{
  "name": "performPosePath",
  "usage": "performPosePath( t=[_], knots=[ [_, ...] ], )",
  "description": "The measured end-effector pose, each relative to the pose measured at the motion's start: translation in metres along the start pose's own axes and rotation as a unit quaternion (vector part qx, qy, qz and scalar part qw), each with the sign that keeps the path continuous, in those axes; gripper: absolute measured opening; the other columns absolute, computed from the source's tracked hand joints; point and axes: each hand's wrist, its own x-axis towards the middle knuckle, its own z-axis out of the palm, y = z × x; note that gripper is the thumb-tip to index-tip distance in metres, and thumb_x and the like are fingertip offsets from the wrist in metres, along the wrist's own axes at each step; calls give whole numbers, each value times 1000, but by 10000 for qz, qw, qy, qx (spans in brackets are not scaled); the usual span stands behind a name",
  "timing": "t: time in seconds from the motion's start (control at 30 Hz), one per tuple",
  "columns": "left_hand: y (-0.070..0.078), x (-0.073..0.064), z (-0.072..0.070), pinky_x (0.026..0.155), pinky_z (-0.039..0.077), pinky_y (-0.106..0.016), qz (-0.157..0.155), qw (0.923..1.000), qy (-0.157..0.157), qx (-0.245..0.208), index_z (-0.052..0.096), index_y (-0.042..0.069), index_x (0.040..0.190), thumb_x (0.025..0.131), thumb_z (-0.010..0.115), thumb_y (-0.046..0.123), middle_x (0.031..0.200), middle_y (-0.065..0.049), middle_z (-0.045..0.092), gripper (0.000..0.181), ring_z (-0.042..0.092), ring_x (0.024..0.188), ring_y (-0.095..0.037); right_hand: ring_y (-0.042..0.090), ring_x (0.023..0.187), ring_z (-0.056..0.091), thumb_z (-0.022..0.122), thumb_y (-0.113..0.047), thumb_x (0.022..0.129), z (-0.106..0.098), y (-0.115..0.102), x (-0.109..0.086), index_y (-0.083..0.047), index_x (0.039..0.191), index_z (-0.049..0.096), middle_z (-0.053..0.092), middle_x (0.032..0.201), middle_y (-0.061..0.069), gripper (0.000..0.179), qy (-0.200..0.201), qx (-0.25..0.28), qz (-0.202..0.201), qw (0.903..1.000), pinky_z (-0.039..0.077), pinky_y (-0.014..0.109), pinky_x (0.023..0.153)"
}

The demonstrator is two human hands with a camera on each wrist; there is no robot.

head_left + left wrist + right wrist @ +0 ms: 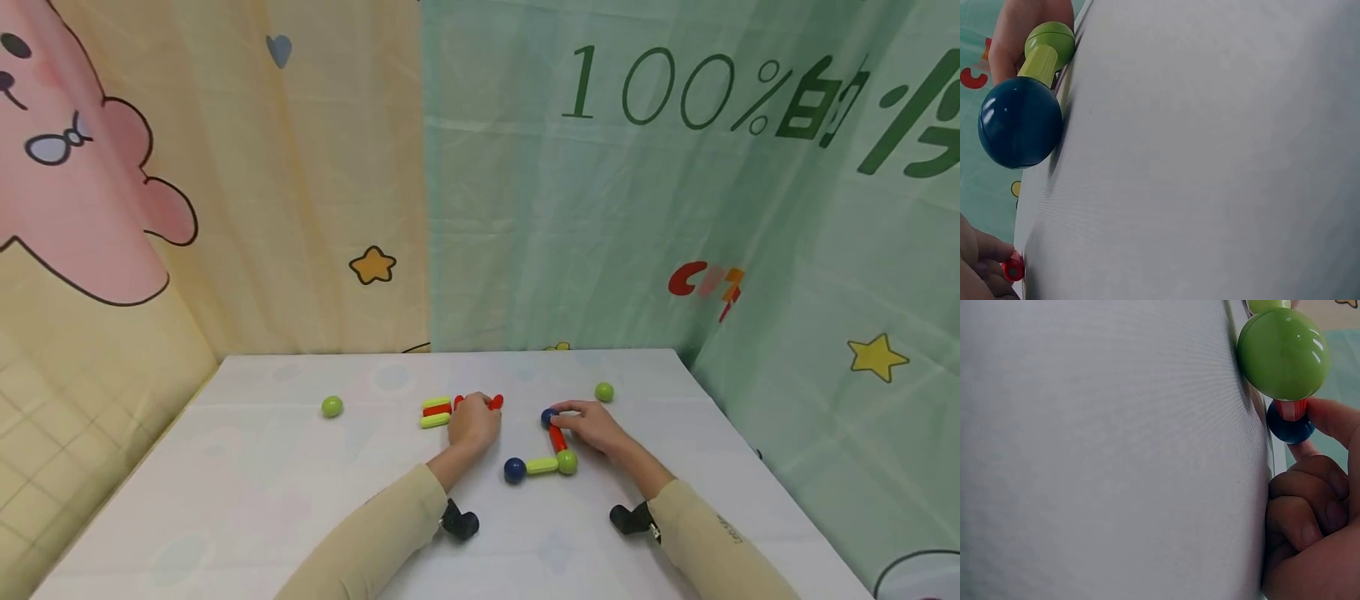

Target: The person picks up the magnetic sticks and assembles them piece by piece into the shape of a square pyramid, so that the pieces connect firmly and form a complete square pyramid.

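My right hand (596,427) pinches a dark blue ball (549,417) between thumb and index finger; its other fingers curl in, as the right wrist view shows. A red rod (557,438) joins that ball to a green ball (567,462). From there a yellow-green rod (542,466) runs left to another blue ball (514,470). Farther left, my left hand (474,421) holds a red rod (1014,267) at its fingertips, close to the table. Another red rod end (459,402) shows beside this hand, partly hidden by it.
Left of my left hand lie yellow-green rods (435,421) with a red rod (437,410) between them. One loose green ball (332,407) sits at the far left, another green ball (604,392) behind my right hand. Printed curtains (540,208) hang behind the white table (247,492).
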Motion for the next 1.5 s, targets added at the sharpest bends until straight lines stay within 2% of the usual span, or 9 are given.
performPosePath(
  t=[0.3, 0.47, 0.53, 0.7, 0.9, 1.03, 1.3, 1.5],
  knots=[
    [-3, -2, 2, 81, 55, -42, 307, 9995, -8, 43, 76, 10, 107, 91, 68, 16, 104, -7, 74, 19, 66, 90, -24, 19, 70, 42, 72, -33, 91, 2, 1, -2, -12, 122, 72, 50, 80, 1, 37, 39, 23, 2, 10000, 29, 30, 61],
    [-2, -6, 1, 79, 54, -41, 383, 9991, -162, -7, 78, 13, 104, 89, 68, 14, 104, -5, 74, 18, 65, 88, -23, 18, 64, 40, 73, -33, 90, 3, 1, -2, -13, 121, 73, 41, 68, 0, 36, 40, 63, 27, 10000, 28, 28, 58],
    [-1, -7, 1, 78, 54, -40, 370, 9990, -245, -36, 78, 14, 104, 89, 69, 15, 105, -5, 74, 18, 65, 88, -23, 18, 65, 41, 73, -33, 90, 2, 1, -2, -13, 120, 73, 43, 69, -1, 36, 47, 79, 45, 9999, 28, 29, 58],
    [0, -8, 3, 76, 55, -37, 434, 9979, -447, -157, 80, 14, 102, 89, 73, 17, 104, -4, 74, 15, 64, 90, -21, 20, 74, 44, 72, -32, 91, 3, 2, -2, -13, 120, 73, 55, 87, 3, 35, 76, 34, 54, 10000, 29, 31, 62],
    [5, -10, 5, 67, 53, -29, 590, 9955, -725, -181, 80, 14, 100, 88, 75, 17, 99, -3, 72, 13, 60, 84, -18, 21, 89, 47, 72, -33, 91, 4, 2, -2, -13, 119, 73, 65, 110, 7, 35, 75, 0, 72, 9999, 33, 31, 66],
    [11, -13, 5, 63, 50, -27, 678, 9942, -826, -96, 80, 13, 100, 88, 75, 17, 99, -3, 73, 14, 59, 79, -17, 21, 80, 46, 72, -33, 91, 3, 1, -2, -13, 120, 73, 62, 102, 6, 35, 74, 36, 55, 10000, 32, 31, 65],
    [17, -17, 5, 65, 50, -28, 967, 9907, -956, -26, 80, 12, 101, 88, 75, 19, 98, -3, 74, 15, 60, 77, -16, 18, 69, 42, 72, -33, 91, 2, -1, -2, -13, 121, 73, 51, 80, 1, 36, 87, 57, 55, 9999, 29, 30, 62],
    [19, -17, 9, 67, 50, -28, 1019, 9899, -987, 22, 79, 13, 106, 90, 73, 19, 102, -4, 74, 18, 58, 77, -17, 18, 70, 41, 74, -34, 90, 2, -1, -2, -14, 120, 74, 54, 80, 0, 36, 85, 38, 2, 10000, 29, 30, 62]
  ],
)
